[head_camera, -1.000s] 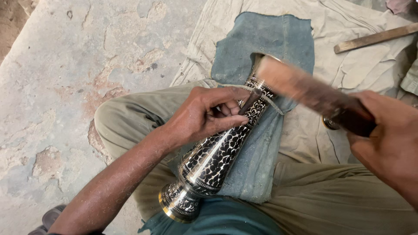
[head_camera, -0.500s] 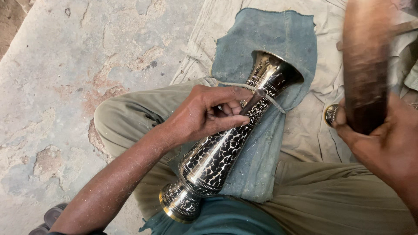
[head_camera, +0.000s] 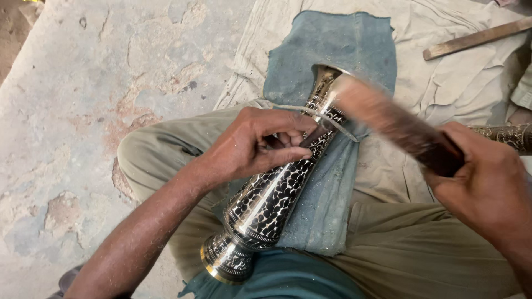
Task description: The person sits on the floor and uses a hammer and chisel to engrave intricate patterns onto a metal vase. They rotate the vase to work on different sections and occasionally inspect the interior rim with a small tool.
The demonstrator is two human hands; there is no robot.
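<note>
A tall brass vase [head_camera: 266, 205] with black engraved patterning lies tilted across my lap on a blue-grey cloth [head_camera: 332, 50], its mouth pointing away from me. My left hand [head_camera: 255, 144] is closed around the vase's narrow neck, with a small tool held against the metal under the fingers. My right hand [head_camera: 487, 182] grips the dark handle of a wooden mallet [head_camera: 388, 116], whose blurred head is down at the neck beside my left fingers.
A beige sheet [head_camera: 443, 83] covers the ground on the right, with a wooden stick [head_camera: 476, 37] lying on it at the top right. Another engraved brass piece [head_camera: 507, 134] shows at the right edge. Cracked concrete floor [head_camera: 83, 111] fills the left.
The mallet was raised upright half a second ago and has now swung back down onto the vase neck. My left hand and the vase have stayed put.
</note>
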